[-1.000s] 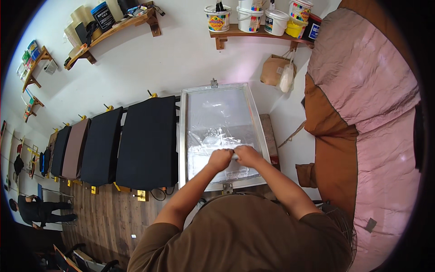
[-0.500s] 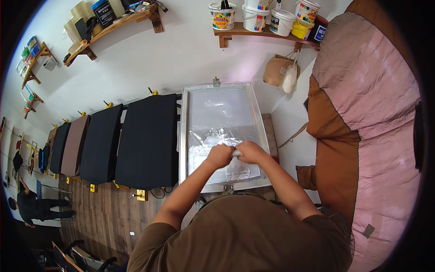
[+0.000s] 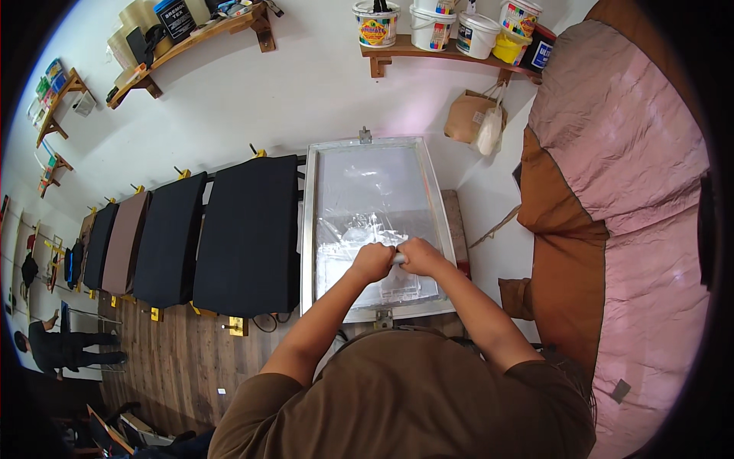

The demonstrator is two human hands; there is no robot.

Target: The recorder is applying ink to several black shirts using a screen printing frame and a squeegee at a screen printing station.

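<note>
A framed printing screen (image 3: pixel 308 229) with a pale metal frame lies in front of me, its translucent mesh (image 3: pixel 359 180) glossy and streaked with white toward the near half. Over that near half, my left hand (image 3: pixel 374 262) and my right hand (image 3: pixel 419 257) are closed side by side on what looks like a squeegee (image 3: pixel 398 258). Only a short piece of its pale grey handle shows between my fists; its blade is hidden under them. Metal clamps hold the frame at its far edge (image 3: pixel 365 135) and near edge (image 3: pixel 384 318).
Left of the screen stands a row of boards covered in black cloth (image 3: pixel 246 237) and brown cloth (image 3: pixel 126 245). Paint tubs (image 3: pixel 475 37) crowd a wall shelf. A pink and brown sheet (image 3: pixel 634 191) hangs at the right. Another person (image 3: pixel 69 344) stands far left.
My hands keep their grip at nearly the same spot on the screen. The view has shifted slightly. At far left, the other person's raised arm has come down a little.
</note>
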